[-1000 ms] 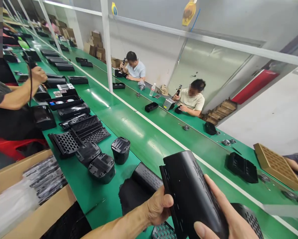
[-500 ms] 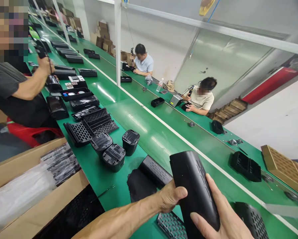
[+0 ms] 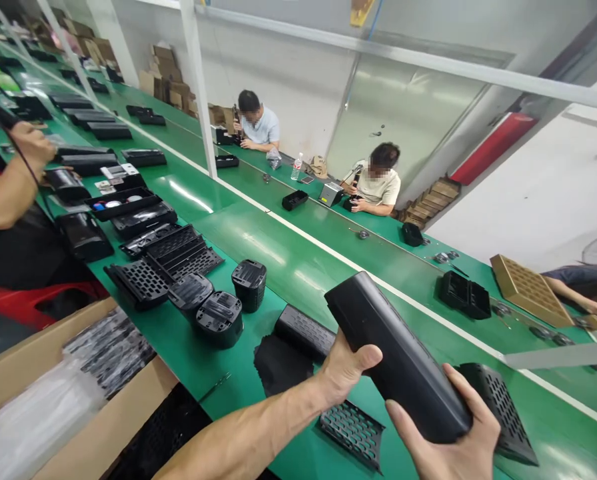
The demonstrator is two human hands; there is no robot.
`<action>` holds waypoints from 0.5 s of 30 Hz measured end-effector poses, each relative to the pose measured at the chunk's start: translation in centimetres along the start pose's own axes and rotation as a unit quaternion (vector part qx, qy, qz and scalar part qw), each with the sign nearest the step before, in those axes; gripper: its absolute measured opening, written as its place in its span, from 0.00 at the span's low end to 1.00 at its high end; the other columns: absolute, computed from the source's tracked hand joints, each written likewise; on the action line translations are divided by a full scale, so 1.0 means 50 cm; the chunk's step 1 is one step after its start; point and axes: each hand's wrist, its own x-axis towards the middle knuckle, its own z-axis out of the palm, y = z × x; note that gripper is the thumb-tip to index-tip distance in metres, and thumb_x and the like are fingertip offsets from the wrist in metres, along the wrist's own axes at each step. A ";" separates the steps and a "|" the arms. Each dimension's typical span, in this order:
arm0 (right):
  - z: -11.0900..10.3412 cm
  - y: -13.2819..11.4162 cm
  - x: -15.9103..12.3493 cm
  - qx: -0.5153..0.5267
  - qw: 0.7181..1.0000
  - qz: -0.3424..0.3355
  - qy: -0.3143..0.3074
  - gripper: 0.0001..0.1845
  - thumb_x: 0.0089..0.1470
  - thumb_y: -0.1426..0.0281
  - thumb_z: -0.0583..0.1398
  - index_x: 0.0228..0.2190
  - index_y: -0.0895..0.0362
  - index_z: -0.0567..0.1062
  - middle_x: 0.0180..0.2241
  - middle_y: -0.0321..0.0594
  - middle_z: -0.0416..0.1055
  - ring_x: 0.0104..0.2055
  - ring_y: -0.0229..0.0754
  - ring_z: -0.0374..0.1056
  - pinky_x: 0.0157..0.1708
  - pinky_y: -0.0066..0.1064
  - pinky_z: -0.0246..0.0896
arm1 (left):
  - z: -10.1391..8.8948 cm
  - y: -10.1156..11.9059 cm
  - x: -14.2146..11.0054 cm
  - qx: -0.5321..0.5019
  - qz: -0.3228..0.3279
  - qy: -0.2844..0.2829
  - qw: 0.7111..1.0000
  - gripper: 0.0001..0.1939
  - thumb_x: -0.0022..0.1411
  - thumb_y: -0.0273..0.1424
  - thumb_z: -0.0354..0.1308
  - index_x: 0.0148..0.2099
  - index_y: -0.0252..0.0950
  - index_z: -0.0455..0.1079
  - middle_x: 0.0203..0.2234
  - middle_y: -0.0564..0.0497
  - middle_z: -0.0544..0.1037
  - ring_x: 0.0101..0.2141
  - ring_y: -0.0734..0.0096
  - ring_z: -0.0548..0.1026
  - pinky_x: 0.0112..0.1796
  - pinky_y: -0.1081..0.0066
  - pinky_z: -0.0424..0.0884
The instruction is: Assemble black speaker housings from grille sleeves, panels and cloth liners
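Observation:
Between my two hands a long black plastic housing (image 3: pixel 398 353) is held tilted above the green bench. My left hand (image 3: pixel 346 367) grips its far-left end, thumb on top and fingers hidden underneath. The near-right end sits in my right hand (image 3: pixel 451 433), its thumb on one side and fingers on the other. Below lie a black perforated grille (image 3: pixel 353 430), a slotted black housing (image 3: pixel 306 332) and a dark cloth-like sheet (image 3: pixel 281 367). Another perforated black part (image 3: pixel 501 410) stands just beyond my right hand.
Several black end pieces (image 3: pixel 219 317) and grille panels (image 3: pixel 183 250) stand on the bench to the left. An open carton (image 3: pixel 103 427) with wrapped parts is at the lower left. Co-workers sit across the green line (image 3: pixel 278 260) and at the left; a gold tray (image 3: pixel 528 290) lies at the right.
The housing has turned in my hands, its near end swinging right and its slotted side rolling out of sight. My view has shifted to the right.

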 end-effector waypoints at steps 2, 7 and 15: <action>-0.015 0.002 0.003 -0.007 1.000 -0.007 0.019 0.49 0.44 0.49 0.74 0.63 0.52 0.67 0.65 0.52 0.63 0.65 0.71 0.61 0.65 0.63 0.55 | -0.017 0.042 0.012 0.049 -0.041 -0.030 0.998 0.50 0.52 0.59 0.72 0.68 0.36 0.67 0.59 0.33 0.77 0.62 0.36 0.72 0.60 0.41 0.69; -0.079 0.022 0.008 0.011 0.999 0.027 -0.040 0.49 0.43 0.48 0.73 0.63 0.48 0.67 0.64 0.47 0.66 0.61 0.68 0.65 0.61 0.54 0.63 | -0.036 0.214 0.059 0.323 0.020 -0.155 0.933 0.66 0.38 0.35 0.84 0.76 0.46 0.55 0.71 0.40 0.64 0.68 0.37 0.62 0.67 0.41 0.56; -0.096 0.031 0.001 -0.001 0.996 0.055 -0.065 0.45 0.48 0.44 0.70 0.63 0.47 0.69 0.58 0.47 0.72 0.55 0.66 0.72 0.53 0.52 0.70 | -0.016 0.223 0.042 0.321 -0.013 -0.149 0.935 0.54 0.42 0.33 0.80 0.71 0.48 0.64 0.51 0.50 0.78 0.49 0.54 0.77 0.54 0.58 0.72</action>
